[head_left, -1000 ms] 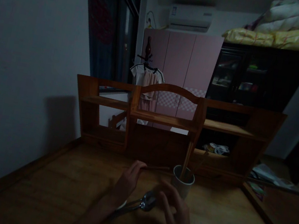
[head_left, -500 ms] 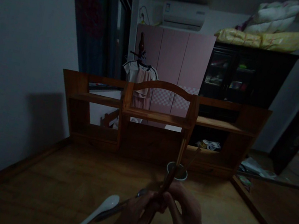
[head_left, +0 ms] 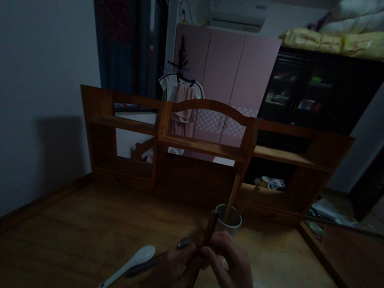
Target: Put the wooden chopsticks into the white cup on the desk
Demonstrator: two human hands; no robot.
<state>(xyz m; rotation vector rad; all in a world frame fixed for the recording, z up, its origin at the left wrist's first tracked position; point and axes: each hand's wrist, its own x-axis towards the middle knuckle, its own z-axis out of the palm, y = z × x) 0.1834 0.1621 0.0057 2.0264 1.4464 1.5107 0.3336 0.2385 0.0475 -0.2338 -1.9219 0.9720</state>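
Both hands are closed around a small bunch of dark brown chopsticks [head_left: 211,227], which stand nearly upright above the table. My left hand [head_left: 172,271] wraps their lower part, and my right hand [head_left: 231,261] pinches them from the right. Just behind is a light-coloured cup [head_left: 228,229] with paler wooden chopsticks [head_left: 232,197] leaning in it. A white spoon [head_left: 127,269] lies on the table to the left. Beside it lies a dark-handled utensil [head_left: 144,267] with a shiny metal end, partly hidden by my left hand.
The wooden tabletop [head_left: 89,230] carries a shelf unit [head_left: 194,176] along its back edge. A wall [head_left: 13,133] borders the left side, and a raised wooden edge [head_left: 334,281] runs along the right. The room is dim, with a bright reflection at lower right.
The chopsticks have swung left to a more upright position, and their tops no longer overlap the cup. Both hands stay together around them. The camera view has shifted slightly.
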